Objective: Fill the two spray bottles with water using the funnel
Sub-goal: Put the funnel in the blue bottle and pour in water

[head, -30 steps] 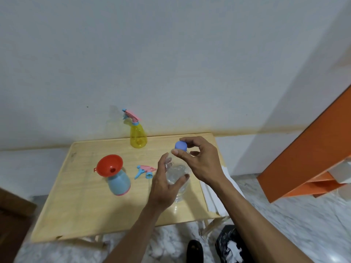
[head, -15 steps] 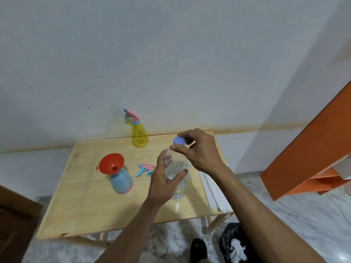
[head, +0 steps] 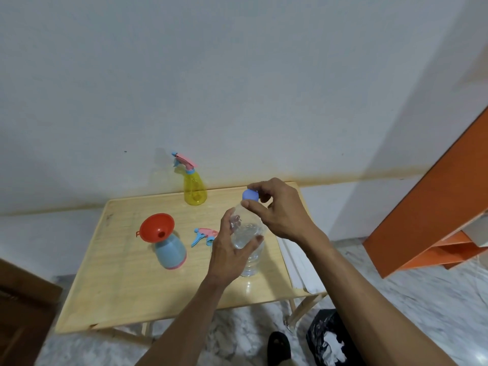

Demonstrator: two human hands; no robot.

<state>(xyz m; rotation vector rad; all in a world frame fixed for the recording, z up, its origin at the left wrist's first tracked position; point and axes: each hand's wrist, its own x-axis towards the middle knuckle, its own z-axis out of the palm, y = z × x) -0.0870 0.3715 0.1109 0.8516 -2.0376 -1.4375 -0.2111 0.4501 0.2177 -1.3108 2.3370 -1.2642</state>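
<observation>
Wooden table (head: 126, 281), white wall (head: 237, 75), marble floor (head: 435, 299), orange shelving (head: 435, 228)

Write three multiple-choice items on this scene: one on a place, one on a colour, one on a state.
1. Where is the funnel?
A. in the blue spray bottle
B. flat on the table
C. in the yellow spray bottle

2. What colour is the cap that the right hand pinches?
A. red
B. blue
C. yellow

3. How is the yellow spray bottle?
A. open
B. lying down
C. upright, spray head on

Key: 1 A, it sits in that bottle's neck; 2 B, blue shows between the fingers above the clear water bottle that the left hand grips; 3 C, the pink head tops it.
</observation>
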